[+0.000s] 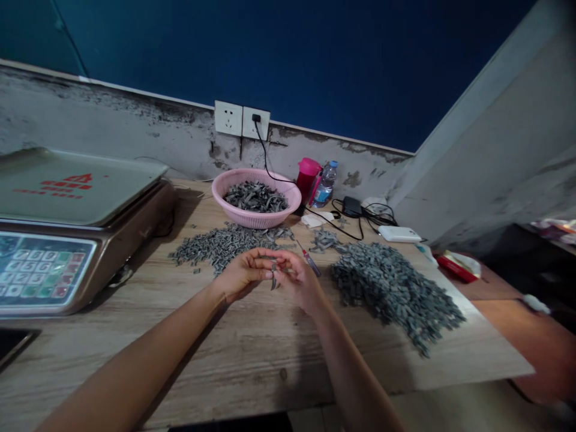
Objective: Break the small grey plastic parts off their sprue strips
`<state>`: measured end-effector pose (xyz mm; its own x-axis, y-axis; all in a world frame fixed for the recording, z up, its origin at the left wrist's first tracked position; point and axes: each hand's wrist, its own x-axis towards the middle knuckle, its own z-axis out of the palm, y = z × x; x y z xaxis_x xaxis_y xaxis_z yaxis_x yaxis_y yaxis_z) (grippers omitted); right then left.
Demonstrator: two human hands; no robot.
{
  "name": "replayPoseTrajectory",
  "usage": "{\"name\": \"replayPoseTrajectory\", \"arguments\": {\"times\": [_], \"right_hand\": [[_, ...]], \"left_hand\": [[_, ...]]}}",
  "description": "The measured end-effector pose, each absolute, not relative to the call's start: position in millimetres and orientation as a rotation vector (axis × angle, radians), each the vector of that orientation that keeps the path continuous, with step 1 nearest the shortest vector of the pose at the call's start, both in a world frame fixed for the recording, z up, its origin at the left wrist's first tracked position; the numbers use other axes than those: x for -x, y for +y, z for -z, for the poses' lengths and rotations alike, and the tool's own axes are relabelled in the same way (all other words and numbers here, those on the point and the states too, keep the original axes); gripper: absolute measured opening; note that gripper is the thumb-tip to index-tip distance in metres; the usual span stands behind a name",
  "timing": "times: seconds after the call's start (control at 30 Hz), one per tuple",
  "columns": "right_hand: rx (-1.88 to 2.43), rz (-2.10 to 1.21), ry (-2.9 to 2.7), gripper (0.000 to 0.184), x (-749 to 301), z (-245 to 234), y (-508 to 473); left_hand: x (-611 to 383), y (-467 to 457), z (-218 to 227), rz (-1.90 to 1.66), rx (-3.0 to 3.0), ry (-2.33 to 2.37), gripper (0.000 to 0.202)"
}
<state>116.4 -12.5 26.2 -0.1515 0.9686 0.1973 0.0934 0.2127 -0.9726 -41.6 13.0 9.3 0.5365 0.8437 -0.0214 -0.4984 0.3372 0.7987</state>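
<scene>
My left hand and my right hand meet above the middle of the table, fingertips pinched together. Between them is a small grey strip-like piece, its lower end hanging below the fingers; its exact kind is too small to tell. Just behind my left hand spreads a pile of short grey pieces. To the right of my right hand lies a larger heap of grey pieces. A pink plastic basket beyond my hands holds many grey strips. A screwdriver-like tool rests behind my right hand.
An electronic scale stands at the left. By the wall are a pink-lidded cup, a water bottle, a black adapter with cables and a white device. A red packet lies at the right.
</scene>
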Motion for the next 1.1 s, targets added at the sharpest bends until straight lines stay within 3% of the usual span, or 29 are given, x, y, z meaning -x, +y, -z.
{"name": "replayPoseTrajectory", "arguments": {"times": [0.1, 0.33, 0.77, 1.1], "right_hand": [[1.16, -1.112, -1.418, 0.014, -118, -23, -11], [1.1, -1.501, -0.955, 0.019, -112, -19, -14], [0.979, -1.654, -0.716, 0.022, -109, -21, -14], [0.728, -1.703, -0.782, 0.025, -117, -26, -15]], "left_hand": [[38, 9, -9, -0.969, -0.937, 0.575, 0.046], [32, -1, -6, -1.402, -1.743, 0.995, 0.01], [38, -3, -11, -1.348, -2.021, 0.897, 0.022], [35, 0, -13, -1.376, -1.804, 0.877, 0.013]]}}
